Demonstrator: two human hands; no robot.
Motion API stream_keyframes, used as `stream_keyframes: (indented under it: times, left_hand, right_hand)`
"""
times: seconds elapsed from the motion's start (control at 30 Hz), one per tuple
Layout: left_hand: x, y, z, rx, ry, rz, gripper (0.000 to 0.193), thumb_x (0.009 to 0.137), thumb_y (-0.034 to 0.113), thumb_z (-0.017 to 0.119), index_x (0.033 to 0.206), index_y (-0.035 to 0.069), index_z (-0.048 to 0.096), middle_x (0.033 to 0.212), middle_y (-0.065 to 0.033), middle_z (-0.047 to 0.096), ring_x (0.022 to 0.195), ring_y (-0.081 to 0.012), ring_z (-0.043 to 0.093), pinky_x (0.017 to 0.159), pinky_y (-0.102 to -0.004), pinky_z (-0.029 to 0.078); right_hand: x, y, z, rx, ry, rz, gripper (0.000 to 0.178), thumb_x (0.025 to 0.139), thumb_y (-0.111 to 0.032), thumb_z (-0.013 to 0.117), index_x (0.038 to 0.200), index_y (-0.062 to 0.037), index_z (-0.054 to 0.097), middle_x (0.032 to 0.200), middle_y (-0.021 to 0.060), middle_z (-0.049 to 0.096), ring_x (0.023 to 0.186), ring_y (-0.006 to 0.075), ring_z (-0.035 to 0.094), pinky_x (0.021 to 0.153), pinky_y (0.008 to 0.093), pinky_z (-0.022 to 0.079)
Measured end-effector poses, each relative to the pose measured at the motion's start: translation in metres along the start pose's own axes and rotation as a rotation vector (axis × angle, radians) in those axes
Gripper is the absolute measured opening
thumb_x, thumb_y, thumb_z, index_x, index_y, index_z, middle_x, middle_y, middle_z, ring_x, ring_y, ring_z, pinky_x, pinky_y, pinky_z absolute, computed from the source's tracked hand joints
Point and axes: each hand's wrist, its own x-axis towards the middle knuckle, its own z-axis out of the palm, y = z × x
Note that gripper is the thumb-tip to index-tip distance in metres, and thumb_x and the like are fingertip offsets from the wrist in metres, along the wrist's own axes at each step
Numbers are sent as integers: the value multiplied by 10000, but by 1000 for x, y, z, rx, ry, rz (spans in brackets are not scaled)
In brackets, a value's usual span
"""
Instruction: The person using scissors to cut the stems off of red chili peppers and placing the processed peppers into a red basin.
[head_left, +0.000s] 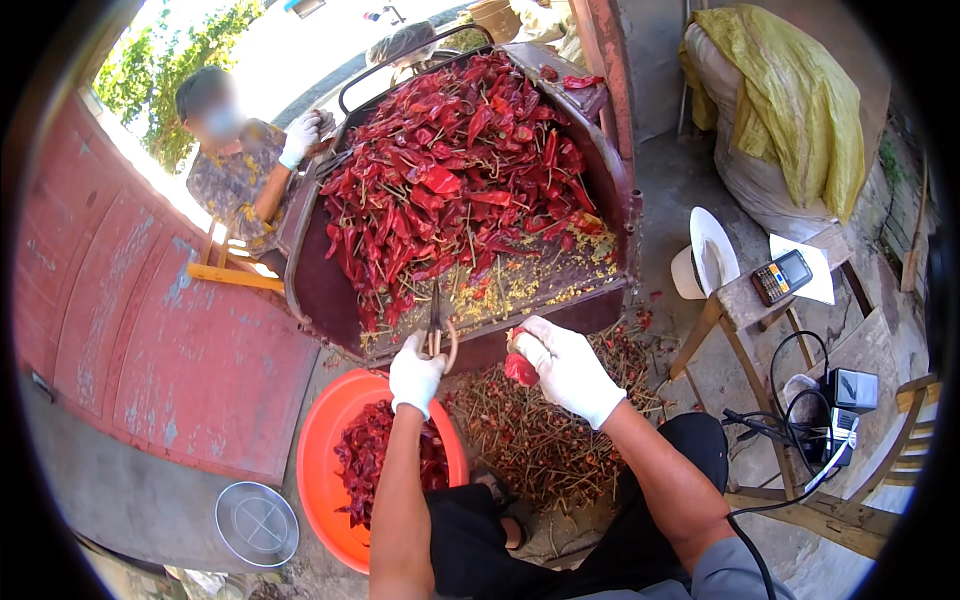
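In white gloves, my two hands work over the near edge of a dark red cart bed (610, 312). My left hand (416, 376) is closed round the handles of a pair of scissors (436, 322), whose blades point away over the bed. To its right, my right hand (572, 370) pinches a dried red chili pepper (520, 369) between thumb and fingers. The scissors and this pepper are apart. Behind them, a large heap of dried red peppers (440, 180), many with stems, fills the bed. Yellow seeds (470, 312) lie scattered along its near part.
An orange basin (318, 430) with pepper pieces stands below left, beside a round sieve (257, 524). Cut stems (545, 440) cover the ground between my legs. A wooden stool (745, 300) bears a handheld device (781, 277); a hat (705, 255) leans there. Another person (240, 180) sits at far left.
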Motion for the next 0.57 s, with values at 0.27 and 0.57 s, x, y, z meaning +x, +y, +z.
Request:
stream_keyframes:
  times: [0.27, 0.57]
  left_hand:
    - [-55, 66, -35, -1261, -244, 190, 689, 827, 11, 725, 1447, 24, 425, 947, 21, 577, 707, -61, 537, 583, -183, 419]
    - [-87, 86, -34, -336, -80, 369, 533, 916, 128, 729, 1422, 146, 562, 917, 16, 620, 769, -63, 515, 716, -235, 483]
  right_hand:
    - [0, -10, -7, 248, -104, 34, 172, 1044, -197, 514, 1062, -50, 602, 804, -14, 569, 571, 40, 441, 487, 230, 355]
    - [-3, -26, -16, 343, -227, 197, 312, 1030, -206, 539, 1245, 18, 579, 1092, 124, 682, 1019, 150, 624, 922, 292, 484]
